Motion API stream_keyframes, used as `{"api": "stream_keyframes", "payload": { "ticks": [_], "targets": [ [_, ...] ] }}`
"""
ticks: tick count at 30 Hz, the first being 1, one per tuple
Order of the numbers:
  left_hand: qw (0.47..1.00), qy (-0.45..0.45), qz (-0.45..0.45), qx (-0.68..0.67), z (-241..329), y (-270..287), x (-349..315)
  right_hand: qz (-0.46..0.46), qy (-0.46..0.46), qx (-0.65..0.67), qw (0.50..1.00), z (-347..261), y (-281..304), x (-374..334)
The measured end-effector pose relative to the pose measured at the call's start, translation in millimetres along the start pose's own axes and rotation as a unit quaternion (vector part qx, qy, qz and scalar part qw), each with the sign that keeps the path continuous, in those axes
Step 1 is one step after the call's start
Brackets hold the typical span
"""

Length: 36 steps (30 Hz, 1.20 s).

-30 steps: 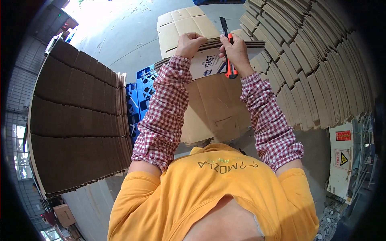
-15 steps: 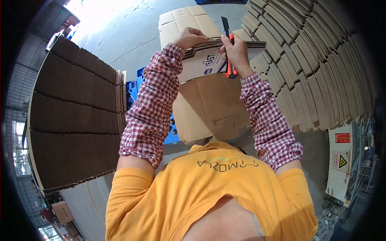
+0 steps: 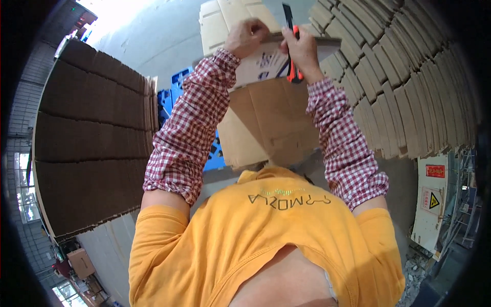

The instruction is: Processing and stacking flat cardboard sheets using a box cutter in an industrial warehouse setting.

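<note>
Brown corrugated cardboard dominates: two large stacks, one at right, many-layered and not countable, and one darker at left. One tan cardboard surface lies between them, nearer the body than the board. Blue plastic pallet shows beside the left sleeve; number of pallets unclear.

One white-faced printed board stands ahead of the chest, between and below the hands; blur hides how many layers.

Two hands. Left hand at the board's upper edge, fingers curled; cannot tell whether they pinch it. Right hand closed round one red-and-black utility knife, thumb side by the same edge, blade pointing up and away.

Step in hand, my judgement: handling the board along its upper edge, knife kept in the palm. Next move calls for a sure hold and the blade clear of the left fingers.
</note>
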<state>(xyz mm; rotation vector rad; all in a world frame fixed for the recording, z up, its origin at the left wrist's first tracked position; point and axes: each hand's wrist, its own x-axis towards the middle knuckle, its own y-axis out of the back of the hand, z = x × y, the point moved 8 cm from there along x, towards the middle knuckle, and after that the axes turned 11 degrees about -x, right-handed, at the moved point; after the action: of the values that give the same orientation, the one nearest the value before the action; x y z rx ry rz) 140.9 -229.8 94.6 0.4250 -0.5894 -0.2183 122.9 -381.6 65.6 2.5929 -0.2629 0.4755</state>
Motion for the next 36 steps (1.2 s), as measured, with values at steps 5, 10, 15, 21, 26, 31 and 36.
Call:
{"api": "stream_keyframes", "payload": {
  "ticks": [5, 10, 15, 21, 26, 31, 36],
  "targets": [
    [0.972, -0.067, 0.206, -0.094, 34, 19, -76, -0.077, -0.008, 0.278, 0.957, 3, 10, 6],
    [0.872, 0.458, -0.034, -0.168, -152, -86, -354, -0.008, -0.017, 0.031, 0.999, -4, -1, 1],
    [0.755, 0.625, -0.012, -0.198, -186, -180, -501, -0.009, 0.005, 0.059, 0.998, -7, -5, -11],
    [0.768, 0.594, 0.038, -0.236, -180, -226, -481, -0.024, -0.027, 0.079, 0.996, 0, -9, -21],
    [0.791, 0.583, 0.049, -0.179, -188, -236, -485, -0.040, -0.016, 0.072, 0.996, -9, -9, -26],
    [0.788, 0.590, 0.081, -0.159, -167, -233, -470, -0.028, 0.020, 0.022, 0.999, -8, 5, -30],
    [0.710, 0.665, 0.126, -0.194, -180, -236, -492, -0.043, 0.000, 0.021, 0.999, -11, -1, -31]
  ]
}}
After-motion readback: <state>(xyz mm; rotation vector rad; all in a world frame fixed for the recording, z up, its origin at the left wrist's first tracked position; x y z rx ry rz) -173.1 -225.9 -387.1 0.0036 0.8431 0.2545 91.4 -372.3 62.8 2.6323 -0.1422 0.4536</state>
